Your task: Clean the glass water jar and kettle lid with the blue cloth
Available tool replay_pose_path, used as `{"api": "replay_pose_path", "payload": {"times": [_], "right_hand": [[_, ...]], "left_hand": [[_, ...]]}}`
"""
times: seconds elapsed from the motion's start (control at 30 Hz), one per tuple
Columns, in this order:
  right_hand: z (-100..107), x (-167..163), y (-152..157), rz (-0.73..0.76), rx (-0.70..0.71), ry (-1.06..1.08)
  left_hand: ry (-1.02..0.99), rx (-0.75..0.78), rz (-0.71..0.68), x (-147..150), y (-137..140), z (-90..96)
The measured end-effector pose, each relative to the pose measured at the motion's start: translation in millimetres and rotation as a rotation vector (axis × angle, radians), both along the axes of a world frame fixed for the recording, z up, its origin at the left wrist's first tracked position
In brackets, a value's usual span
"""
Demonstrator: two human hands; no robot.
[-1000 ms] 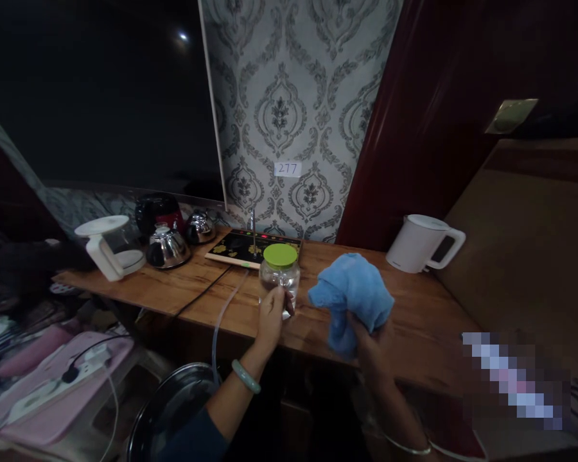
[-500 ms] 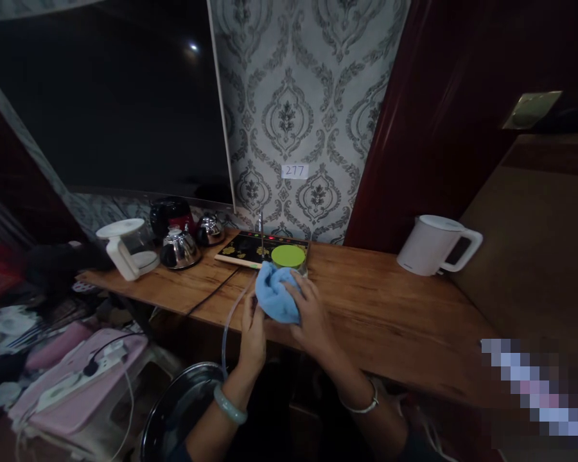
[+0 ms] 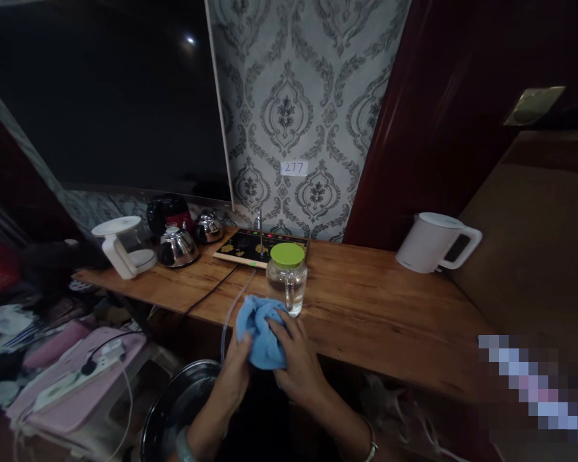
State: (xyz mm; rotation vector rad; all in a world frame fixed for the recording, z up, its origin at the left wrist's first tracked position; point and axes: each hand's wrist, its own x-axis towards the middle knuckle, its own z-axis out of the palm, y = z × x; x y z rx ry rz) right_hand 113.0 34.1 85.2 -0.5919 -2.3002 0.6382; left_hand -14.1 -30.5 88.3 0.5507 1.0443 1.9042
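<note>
A crumpled blue cloth (image 3: pixel 261 337) is held between my two hands, in front of the wooden table's near edge. My left hand (image 3: pixel 237 362) grips its left side, with the fingers partly hidden behind it. My right hand (image 3: pixel 296 359) presses on the right side, fingers bent over the fabric. Just beyond the cloth stands a clear glass jug (image 3: pixel 296 289) with a green lid (image 3: pixel 288 255) and clear liquid inside. Behind it lies a black electric tea stove (image 3: pixel 243 247) with gold flowers, a lit red light and a thin metal spout (image 3: pixel 260 232).
On the wooden table (image 3: pixel 366 301), a white electric kettle (image 3: pixel 431 242) stands at the right. A glass pot with white handle (image 3: pixel 120 250) and two steel kettles (image 3: pixel 177 247) stand left. Below are a dark basin (image 3: pixel 173 398), a clear hose (image 3: pixel 227 321) and a power strip (image 3: pixel 72 378) on a pink lid.
Both hands have drawn the blue cloth down and toward me, a little left. The glass jug's body, mostly covered before, now shows.
</note>
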Motion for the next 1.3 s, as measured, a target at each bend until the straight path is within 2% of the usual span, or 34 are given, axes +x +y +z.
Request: {"api": "replay_pose_path", "payload": {"times": [0.07, 0.17, 0.2, 0.27, 0.37, 0.4, 0.47, 0.53, 0.6, 0.7, 0.83, 0.97, 1.07, 1.2, 1.3], "right_hand": [[3.5, -4.6, -5.9, 0.072, -0.070, 0.074], [15.8, -6.0, -3.6, 0.179, -0.119, 0.192], [20.3, -5.1, 1.1, 0.155, -0.133, 0.255], [27.6, -3.0, 15.5, 0.003, -0.161, 0.405], [30.4, -5.1, 41.6, -0.203, -0.234, 0.578], [29.1, -8.2, 49.0, -0.205, -0.287, 0.610], [24.4, -17.8, 59.3, -0.116, -0.453, 0.657], [19.4, -30.2, 63.1, -0.002, -0.623, 0.694], [15.9, -42.6, 62.0, 0.039, -0.716, 0.736], [14.4, -56.1, 57.3, -0.031, -0.711, 0.802], [14.2, -58.0, 61.0, -0.081, -0.685, 0.840], [11.9, -42.3, 80.7, 0.008, -0.763, 0.854], [12.8, -28.7, 93.7, 0.086, -0.842, 0.831], [18.7, -21.5, 96.7, 0.069, -0.865, 0.857], [22.0, -22.6, 92.9, 0.031, -0.842, 0.847]], "left_hand": [[0.129, 0.000, 0.030, 1.0, -6.3, 2.1], [0.262, -0.012, 0.223, -5.7, -1.5, 14.6], [0.298, 0.004, 0.294, -10.9, 4.0, 20.7], [0.391, 0.064, 0.401, -24.2, 20.0, 33.3], [0.572, 0.155, 0.456, -43.6, 53.8, 45.3], [0.621, 0.177, 0.426, -48.3, 66.6, 46.1], [0.651, 0.204, 0.283, -54.7, 91.1, 42.9], [0.583, 0.210, 0.119, -59.7, 110.9, 35.4], [0.474, 0.192, 0.031, -66.0, 124.1, 27.9], [0.356, 0.158, 0.011, -78.9, 134.6, 24.7], [0.269, 0.180, -0.025, -93.3, 148.2, 39.1], [0.274, 0.179, -0.180, -101.7, 168.6, 60.0], [0.307, 0.140, -0.258, -104.9, 182.4, 69.0], [0.296, 0.098, -0.375, -100.8, 192.5, 66.6], [0.324, 0.055, -0.321, -95.8, 193.8, 60.1]]}}
